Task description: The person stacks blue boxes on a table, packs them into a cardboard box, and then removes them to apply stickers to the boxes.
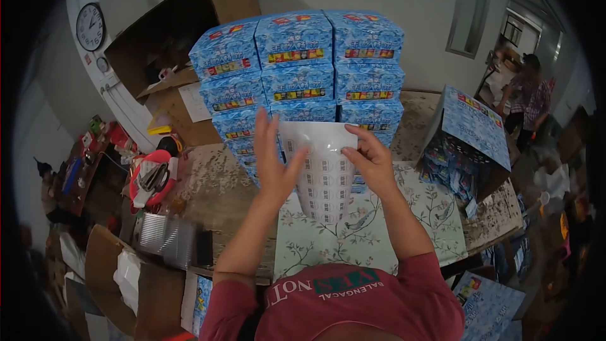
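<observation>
A white sheet of small printed labels (pixel 327 180) hangs upright, slightly curved, in front of the stacked blue boxes (pixel 297 82). My right hand (pixel 371 158) pinches its upper right corner between thumb and fingers. At the sheet's left edge is my left hand (pixel 276 156), its fingers spread and pointing up, the thumb near the sheet's face. Whether the left palm touches the sheet cannot be made out. Below the sheet lies a pale green floral mat (pixel 372 243) on the wooden table (pixel 214 180).
An open blue box (pixel 470 132) with packets lies on its side at the right. At the left are a red basket (pixel 151 180), clear plastic trays (pixel 167 233) and cardboard boxes (pixel 154 290). People stand in the far right and far left background.
</observation>
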{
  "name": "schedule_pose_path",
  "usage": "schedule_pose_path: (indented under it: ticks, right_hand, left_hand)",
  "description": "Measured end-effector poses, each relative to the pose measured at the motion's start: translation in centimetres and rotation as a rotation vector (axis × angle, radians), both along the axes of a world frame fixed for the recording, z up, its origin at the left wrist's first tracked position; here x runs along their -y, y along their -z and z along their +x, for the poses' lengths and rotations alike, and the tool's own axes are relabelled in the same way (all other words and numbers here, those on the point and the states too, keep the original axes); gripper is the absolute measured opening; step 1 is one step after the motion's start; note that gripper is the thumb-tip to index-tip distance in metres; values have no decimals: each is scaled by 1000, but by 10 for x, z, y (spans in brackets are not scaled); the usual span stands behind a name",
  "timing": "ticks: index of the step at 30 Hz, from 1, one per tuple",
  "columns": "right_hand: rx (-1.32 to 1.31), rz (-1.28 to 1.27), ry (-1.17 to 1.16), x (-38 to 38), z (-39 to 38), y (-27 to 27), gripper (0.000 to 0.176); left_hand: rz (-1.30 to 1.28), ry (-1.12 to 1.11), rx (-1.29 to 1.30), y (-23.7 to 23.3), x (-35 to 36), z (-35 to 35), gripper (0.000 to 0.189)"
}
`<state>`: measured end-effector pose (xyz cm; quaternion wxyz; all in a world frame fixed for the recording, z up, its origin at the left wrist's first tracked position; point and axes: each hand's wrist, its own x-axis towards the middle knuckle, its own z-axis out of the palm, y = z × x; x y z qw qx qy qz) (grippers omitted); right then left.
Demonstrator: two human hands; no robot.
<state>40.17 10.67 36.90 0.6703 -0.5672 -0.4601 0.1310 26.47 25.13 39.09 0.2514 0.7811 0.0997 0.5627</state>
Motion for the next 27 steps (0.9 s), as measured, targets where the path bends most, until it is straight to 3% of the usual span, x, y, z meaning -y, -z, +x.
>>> schedule_pose_path:
  ticks: [1,5,7,10,13,17,19,23,27]
  right_hand:
    - [-2,14,16,-1,-1,1,44]
    - [78,34,-33,-2,-14,-6,42]
    - [365,78,145,-4,-21,-10,34]
    - [571,-30,214,-1,-15,-4,23]
    - [484,-131,198,2,-15,-11,14]
    - [390,-136,167,-2,-11,-18,9]
    - [851,-39,322,-6,-10,-25,9]
    - [854,-51,255,-17,-11,-25,12]
    - [1165,17,310,-27,-11,-18,19]
  left_hand:
    - [288,-20,-164,-5,5,-5,59]
    - [386,79,-368,-11,6,-1,54]
    - [338,177,-558,-8,-3,-1,37]
    - [323,242,-437,3,-8,3,22]
    - [278,205,-376,1,-3,2,17]
    - [242,291,-346,2,-10,1,13]
    - [229,313,-431,-3,-13,-3,12]
    - [43,421,-476,-8,-20,-7,14]
    - [-274,490,-578,2,-33,-8,18]
